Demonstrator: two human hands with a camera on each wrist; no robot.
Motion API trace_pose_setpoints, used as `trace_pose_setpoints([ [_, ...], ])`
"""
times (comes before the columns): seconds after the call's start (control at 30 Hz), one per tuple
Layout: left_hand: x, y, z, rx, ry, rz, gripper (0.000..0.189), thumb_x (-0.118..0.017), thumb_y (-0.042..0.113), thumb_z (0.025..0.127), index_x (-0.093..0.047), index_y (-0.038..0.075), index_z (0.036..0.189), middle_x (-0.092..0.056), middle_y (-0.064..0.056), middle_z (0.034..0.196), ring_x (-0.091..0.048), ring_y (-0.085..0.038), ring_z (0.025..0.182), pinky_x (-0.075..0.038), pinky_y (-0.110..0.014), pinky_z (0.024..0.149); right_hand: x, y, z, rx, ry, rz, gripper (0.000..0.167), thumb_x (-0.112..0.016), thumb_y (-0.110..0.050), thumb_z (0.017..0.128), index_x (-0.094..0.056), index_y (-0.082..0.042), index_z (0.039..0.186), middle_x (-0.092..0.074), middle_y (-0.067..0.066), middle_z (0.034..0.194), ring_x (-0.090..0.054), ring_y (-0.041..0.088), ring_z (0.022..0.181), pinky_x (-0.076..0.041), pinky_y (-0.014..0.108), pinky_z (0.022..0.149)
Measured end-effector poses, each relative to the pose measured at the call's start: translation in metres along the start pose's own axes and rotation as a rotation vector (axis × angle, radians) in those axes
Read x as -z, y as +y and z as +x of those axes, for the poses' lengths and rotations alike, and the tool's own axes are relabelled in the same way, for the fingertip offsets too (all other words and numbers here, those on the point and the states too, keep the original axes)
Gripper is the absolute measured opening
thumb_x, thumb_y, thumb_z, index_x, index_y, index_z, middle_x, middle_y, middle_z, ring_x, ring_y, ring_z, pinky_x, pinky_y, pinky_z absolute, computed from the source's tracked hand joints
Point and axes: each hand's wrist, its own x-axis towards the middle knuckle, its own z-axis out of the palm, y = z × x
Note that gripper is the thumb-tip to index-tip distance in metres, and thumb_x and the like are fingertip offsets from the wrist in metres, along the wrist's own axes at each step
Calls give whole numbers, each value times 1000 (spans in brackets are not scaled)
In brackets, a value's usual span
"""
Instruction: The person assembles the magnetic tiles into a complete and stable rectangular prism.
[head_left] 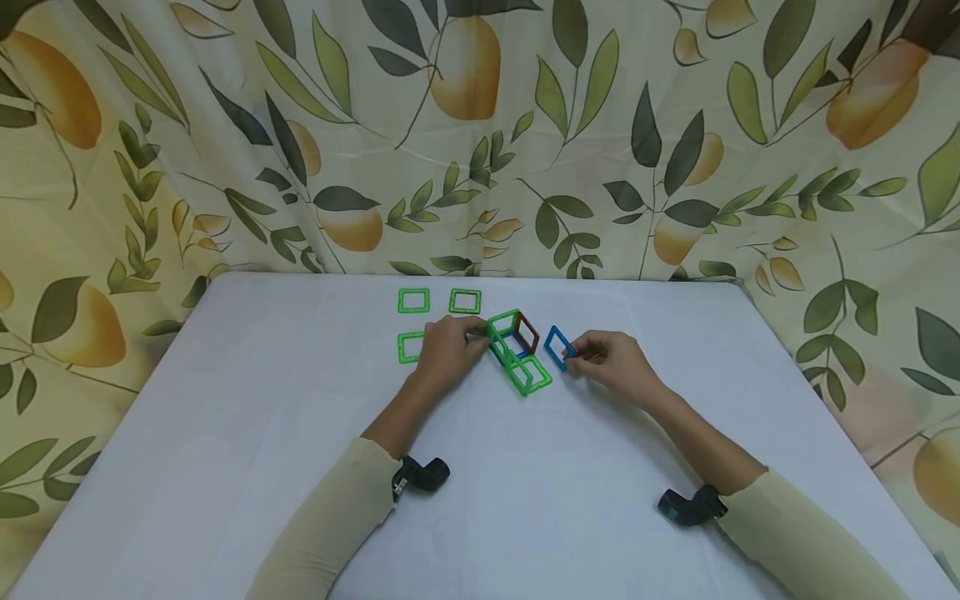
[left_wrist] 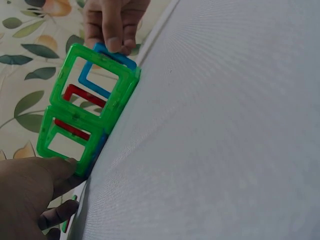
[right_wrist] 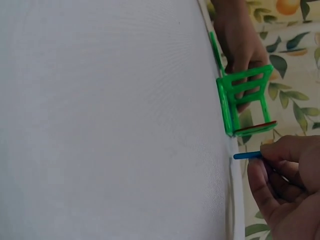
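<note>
A small structure of square, open-centred magnetic tiles stands on the table, with green tiles (head_left: 512,365), a red tile (head_left: 529,326) and a blue one low inside. My left hand (head_left: 450,350) holds its left side; in the left wrist view the thumb (left_wrist: 62,167) lies against a green tile's lower edge. To the right, my right hand (head_left: 618,367) pinches a separate blue magnetic tile (head_left: 553,357) between thumb and fingers. The right wrist view shows that blue tile (right_wrist: 246,155) edge-on, a small gap away from the structure.
Loose green tiles lie flat left of the structure: two at the back (head_left: 413,311) (head_left: 465,312), and one (head_left: 408,361) partly behind my left hand. A white cloth covers the table (head_left: 480,517). Behind it hangs a curtain (head_left: 480,200) printed with leaves and fruit.
</note>
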Motion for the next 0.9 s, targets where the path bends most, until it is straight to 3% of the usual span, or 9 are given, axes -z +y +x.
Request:
trace_pose_setpoints([
  [0.33, 1, 0, -1, 16, -13, -15, 25, -78, 24, 98, -79, 17, 122, -79, 2, 113, -70, -17, 98, -38, -44, 91, -2, -4, -16, 17, -12, 43, 10, -77, -1, 92, -76, 1, 102, -75, 6, 95, -67, 22, 85, -54, 23, 72],
  [0.9, 2, 2, 0, 11, -15, -2, 24, -78, 24, 98, -79, 17, 121, -79, 1, 113, -68, -16, 91, -38, -43, 87, -9, -10, -22, 77, -16, 49, 11, -78, 1, 90, -77, 0, 101, -75, 4, 94, -67, 22, 86, -57, 24, 74],
])
